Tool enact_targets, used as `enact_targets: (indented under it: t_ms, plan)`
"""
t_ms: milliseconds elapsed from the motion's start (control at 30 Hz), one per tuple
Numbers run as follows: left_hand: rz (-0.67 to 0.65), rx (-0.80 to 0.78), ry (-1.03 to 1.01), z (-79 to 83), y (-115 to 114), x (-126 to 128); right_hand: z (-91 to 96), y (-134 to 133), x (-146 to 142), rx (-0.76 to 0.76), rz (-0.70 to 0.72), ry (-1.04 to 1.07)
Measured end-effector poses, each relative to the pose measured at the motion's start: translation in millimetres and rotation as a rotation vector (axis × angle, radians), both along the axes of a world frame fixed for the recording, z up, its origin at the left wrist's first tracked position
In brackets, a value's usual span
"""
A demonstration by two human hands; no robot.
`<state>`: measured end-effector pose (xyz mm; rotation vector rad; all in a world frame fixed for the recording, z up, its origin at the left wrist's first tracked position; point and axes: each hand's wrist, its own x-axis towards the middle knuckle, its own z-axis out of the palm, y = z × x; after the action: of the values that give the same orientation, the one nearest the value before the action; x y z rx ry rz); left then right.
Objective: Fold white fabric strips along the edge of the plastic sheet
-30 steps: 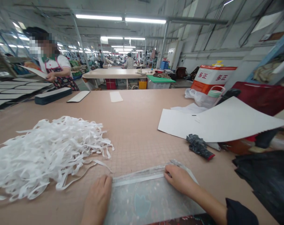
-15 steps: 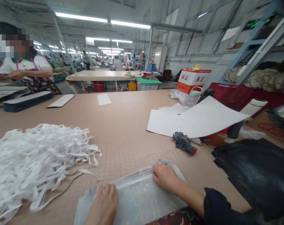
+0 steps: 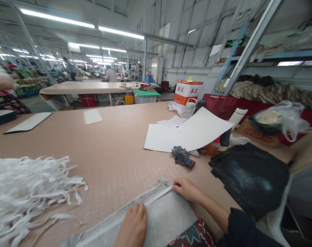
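Clear plastic bag [image 3: 156, 216] lies flat at table's [image 3: 115, 144] near edge, 6 o'clock. I see left hand [image 3: 132, 226] open, palm pressing on it. Right hand [image 3: 185, 188] pinches bag's top corner. White strip pile [image 3: 24, 192] at 9 o'clock; dark glove [image 3: 183, 157] at 1 o'clock.

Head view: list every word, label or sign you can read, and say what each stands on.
"多正", printed twice in red: on the white band of the orange and white can at the table's far edge.
Red print on the cardboard box: too blurred to read.
Green lit sign high on the shelving: unreadable.
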<state>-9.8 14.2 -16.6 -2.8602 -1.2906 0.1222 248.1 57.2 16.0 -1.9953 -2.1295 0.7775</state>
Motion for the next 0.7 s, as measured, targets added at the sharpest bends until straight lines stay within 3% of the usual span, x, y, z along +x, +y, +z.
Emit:
enact_targets:
  t_ms: [200, 533, 600, 700]
  plan:
    - [0.026, 0.091, 0.006, -6.5, -6, 4, -5.7, 0, -5, 0.006, -0.046, -0.109]
    - [0.023, 0.005, -0.008, 8.1, -3, 3, 10.1, -2, -15, 0.048, -0.041, -0.284]
    - [0.023, -0.015, -0.005, 10.6, -1, 5, 12.0, -8, -28, 0.164, 0.015, -0.324]
    - [0.055, -0.018, -0.012, 12.4, -1, 7, 5.9, -23, -54, 0.37, 0.288, -0.285]
